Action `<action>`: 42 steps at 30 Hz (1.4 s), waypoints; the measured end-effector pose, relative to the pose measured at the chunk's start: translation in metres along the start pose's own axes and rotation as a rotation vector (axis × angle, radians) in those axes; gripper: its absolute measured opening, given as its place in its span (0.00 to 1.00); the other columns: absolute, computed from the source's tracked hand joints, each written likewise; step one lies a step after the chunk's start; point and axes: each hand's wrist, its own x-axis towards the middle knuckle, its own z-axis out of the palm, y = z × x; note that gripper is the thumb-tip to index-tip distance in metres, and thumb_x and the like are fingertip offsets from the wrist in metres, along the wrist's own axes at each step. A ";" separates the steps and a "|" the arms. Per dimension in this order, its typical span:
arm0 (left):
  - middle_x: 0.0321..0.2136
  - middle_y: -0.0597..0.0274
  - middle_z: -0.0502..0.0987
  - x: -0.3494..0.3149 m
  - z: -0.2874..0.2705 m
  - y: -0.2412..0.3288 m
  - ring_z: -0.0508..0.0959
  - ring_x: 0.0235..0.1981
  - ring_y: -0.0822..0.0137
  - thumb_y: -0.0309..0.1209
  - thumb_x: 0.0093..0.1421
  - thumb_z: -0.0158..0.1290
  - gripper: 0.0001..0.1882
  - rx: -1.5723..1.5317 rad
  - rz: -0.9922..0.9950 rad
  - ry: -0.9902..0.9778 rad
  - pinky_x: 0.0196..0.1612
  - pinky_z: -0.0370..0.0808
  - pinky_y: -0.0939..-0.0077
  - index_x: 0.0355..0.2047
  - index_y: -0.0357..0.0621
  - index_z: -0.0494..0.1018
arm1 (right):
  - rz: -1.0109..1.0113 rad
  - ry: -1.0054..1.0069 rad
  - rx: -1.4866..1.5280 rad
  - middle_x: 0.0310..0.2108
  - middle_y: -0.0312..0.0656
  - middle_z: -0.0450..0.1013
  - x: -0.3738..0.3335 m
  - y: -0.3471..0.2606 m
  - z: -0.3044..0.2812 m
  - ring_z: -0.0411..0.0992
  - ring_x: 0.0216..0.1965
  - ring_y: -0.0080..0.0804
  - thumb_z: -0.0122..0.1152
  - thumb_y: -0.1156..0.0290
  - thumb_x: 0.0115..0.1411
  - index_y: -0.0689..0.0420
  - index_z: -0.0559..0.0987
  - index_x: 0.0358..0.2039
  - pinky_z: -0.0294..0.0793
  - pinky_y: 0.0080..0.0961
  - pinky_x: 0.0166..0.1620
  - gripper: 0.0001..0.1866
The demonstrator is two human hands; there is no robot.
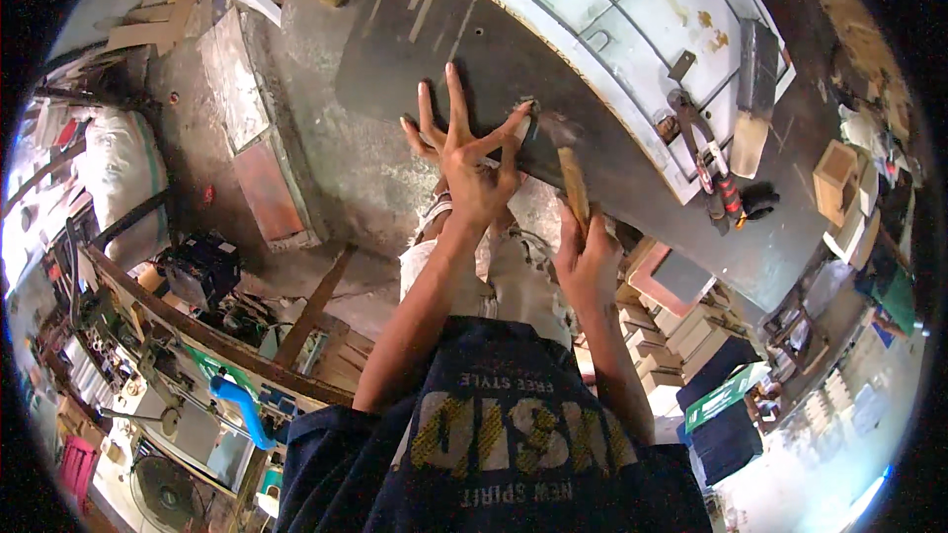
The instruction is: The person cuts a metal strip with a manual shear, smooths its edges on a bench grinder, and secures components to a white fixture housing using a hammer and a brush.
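My left hand (pixel 472 166) is over the near edge of a dark bench top (pixel 395 69). Three of its fingers spread out flat, while the index finger and thumb close around a small pale thing too unclear to name. Gripped in my right hand (pixel 591 249) is a hammer (pixel 574 183) by its wooden handle. The hammer's head is smeared by motion, just right of my left fingertips.
On the bench lie a white panel with a wire grid (pixel 632 0), cutting pliers with red and black handles (pixel 726 192) and a dark bar with a pale wooden end (pixel 753 99). A wooden box (pixel 836 178) stands at the right; a white sack (pixel 123 178) sits left.
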 end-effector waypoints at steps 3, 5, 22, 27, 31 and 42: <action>0.71 0.54 0.49 0.001 0.000 0.001 0.43 0.71 0.42 0.36 0.56 0.57 0.17 -0.039 0.004 0.008 0.67 0.24 0.38 0.44 0.78 0.81 | -0.070 0.054 -0.021 0.26 0.53 0.76 0.000 0.004 0.008 0.78 0.26 0.52 0.57 0.63 0.65 0.63 0.72 0.44 0.76 0.40 0.27 0.16; 0.71 0.55 0.50 -0.002 -0.004 0.002 0.43 0.71 0.43 0.36 0.56 0.57 0.16 -0.021 -0.011 -0.008 0.67 0.25 0.39 0.44 0.76 0.82 | -0.051 0.071 -0.030 0.25 0.52 0.76 -0.005 0.003 0.008 0.78 0.26 0.50 0.58 0.63 0.65 0.62 0.72 0.43 0.75 0.39 0.27 0.15; 0.43 0.61 0.77 0.035 -0.039 -0.022 0.73 0.46 0.53 0.27 0.48 0.66 0.14 -0.335 0.337 -0.362 0.50 0.69 0.54 0.35 0.45 0.75 | -0.438 0.209 -0.491 0.41 0.44 0.77 0.074 0.071 -0.050 0.77 0.40 0.46 0.70 0.56 0.52 0.48 0.81 0.43 0.76 0.41 0.45 0.19; 0.38 0.51 0.81 0.010 -0.123 0.024 0.83 0.37 0.52 0.21 0.51 0.65 0.26 -0.536 0.236 0.056 0.42 0.79 0.62 0.48 0.38 0.65 | -0.512 0.244 -0.276 0.43 0.46 0.75 0.064 -0.042 -0.063 0.76 0.41 0.44 0.70 0.66 0.53 0.59 0.79 0.45 0.77 0.31 0.45 0.20; 0.34 0.45 0.81 -0.010 -0.193 0.087 0.84 0.31 0.56 0.17 0.50 0.65 0.40 -0.537 0.231 0.222 0.42 0.79 0.66 0.56 0.30 0.50 | -0.313 -0.313 0.660 0.49 0.46 0.75 0.029 -0.130 -0.098 0.74 0.46 0.31 0.65 0.75 0.59 0.65 0.76 0.51 0.73 0.24 0.48 0.19; 0.45 0.50 0.79 -0.127 -0.263 0.192 0.83 0.34 0.68 0.20 0.47 0.67 0.48 -0.495 -0.327 0.816 0.37 0.75 0.76 0.63 0.32 0.49 | -0.284 -1.261 0.975 0.35 0.42 0.79 -0.009 -0.176 -0.110 0.75 0.31 0.24 0.66 0.75 0.58 0.64 0.80 0.42 0.74 0.18 0.33 0.12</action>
